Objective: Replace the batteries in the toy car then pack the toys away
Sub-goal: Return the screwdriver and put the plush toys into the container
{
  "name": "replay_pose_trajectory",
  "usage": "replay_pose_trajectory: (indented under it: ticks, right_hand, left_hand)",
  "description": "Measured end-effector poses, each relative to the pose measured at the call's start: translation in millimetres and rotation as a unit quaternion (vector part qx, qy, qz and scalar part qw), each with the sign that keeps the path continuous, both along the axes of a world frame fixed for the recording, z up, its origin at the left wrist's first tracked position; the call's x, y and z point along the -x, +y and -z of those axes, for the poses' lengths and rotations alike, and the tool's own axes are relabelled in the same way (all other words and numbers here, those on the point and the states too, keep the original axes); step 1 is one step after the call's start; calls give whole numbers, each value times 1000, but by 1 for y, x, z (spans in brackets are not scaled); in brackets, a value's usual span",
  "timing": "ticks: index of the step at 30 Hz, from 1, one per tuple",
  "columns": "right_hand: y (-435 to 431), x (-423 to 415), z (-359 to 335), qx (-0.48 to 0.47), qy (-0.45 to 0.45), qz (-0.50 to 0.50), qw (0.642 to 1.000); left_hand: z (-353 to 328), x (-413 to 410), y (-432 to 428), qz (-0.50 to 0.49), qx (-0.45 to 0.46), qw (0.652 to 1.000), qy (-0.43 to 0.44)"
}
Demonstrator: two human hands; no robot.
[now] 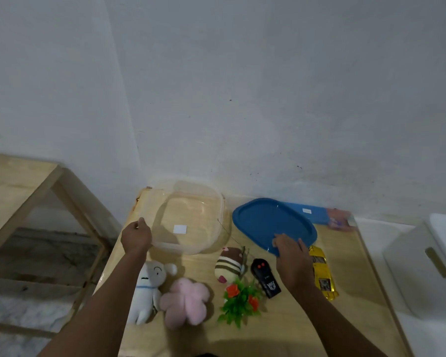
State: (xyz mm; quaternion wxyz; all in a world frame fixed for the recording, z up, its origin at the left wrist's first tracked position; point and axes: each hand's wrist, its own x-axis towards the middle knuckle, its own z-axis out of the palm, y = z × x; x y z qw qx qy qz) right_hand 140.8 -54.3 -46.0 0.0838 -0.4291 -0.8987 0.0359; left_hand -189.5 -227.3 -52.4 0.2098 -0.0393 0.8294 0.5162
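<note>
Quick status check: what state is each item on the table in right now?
clear container: open, empty, left hand grips its corner.
blue lid: off, right hand holds its near edge.
yellow toy car: on table, unpacked.
black remote: on table, unpacked.
pink plush: on table, unpacked.

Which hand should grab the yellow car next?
Right, probably. The right hand holds the blue lid directly beside the yellow car; the left hand grips the clear container, much farther off.
</note>
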Motion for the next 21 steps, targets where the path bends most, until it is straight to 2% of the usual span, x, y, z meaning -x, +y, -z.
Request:
replay_pose_trajectory:
  ticks: [5, 9, 11, 13, 16, 18, 21]
  right_hand:
    - [1, -2, 7, 116, -126, -23, 985]
    - [10, 1, 1, 173, -152, -42, 972]
    - [15, 3, -6, 199, -194, -46, 959]
    - [12, 7, -18, 212, -169, -37, 962]
    - [-12, 27, -36, 249, -39, -8, 968]
    - [-35, 46, -39, 270, -55, -14, 961]
    - [-59, 71, -27, 246, -96, -34, 964]
  left_hand:
    - [-3, -2, -10, 28, 21, 999, 1]
    - [-5, -12, -24, 58, 8, 997, 53]
    - [-4, -19, -32, 73, 32, 992, 94]
    - [-8, -32, -40, 83, 84, 985, 123]
    - [-16, -60, -50, 96, 156, 968, 171]
    - [-13, -77, -56, 125, 220, 949, 190]
    - [-9, -100, -60, 176, 287, 933, 124]
